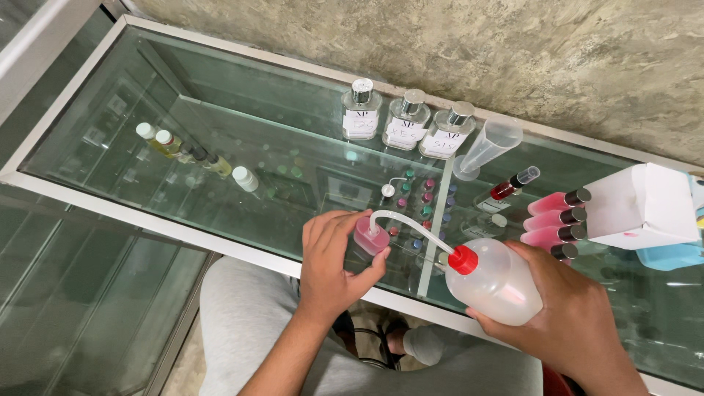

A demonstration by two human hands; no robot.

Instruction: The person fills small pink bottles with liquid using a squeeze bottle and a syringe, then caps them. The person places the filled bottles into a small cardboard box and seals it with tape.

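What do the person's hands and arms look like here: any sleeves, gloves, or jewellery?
Both hands, left and right, are bare: no gloves, rings, watch or bracelets show. The forearms are uncovered as far as the picture shows, with no sleeve in view. Fingernails are short and unpainted. Light grey trousers cover the lap below.

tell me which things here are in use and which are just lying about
In use: left hand on pink bottle; right hand holding wash bottle.

Lying about: three square bottles, measuring cylinder, pink tubes, white box, small vials.
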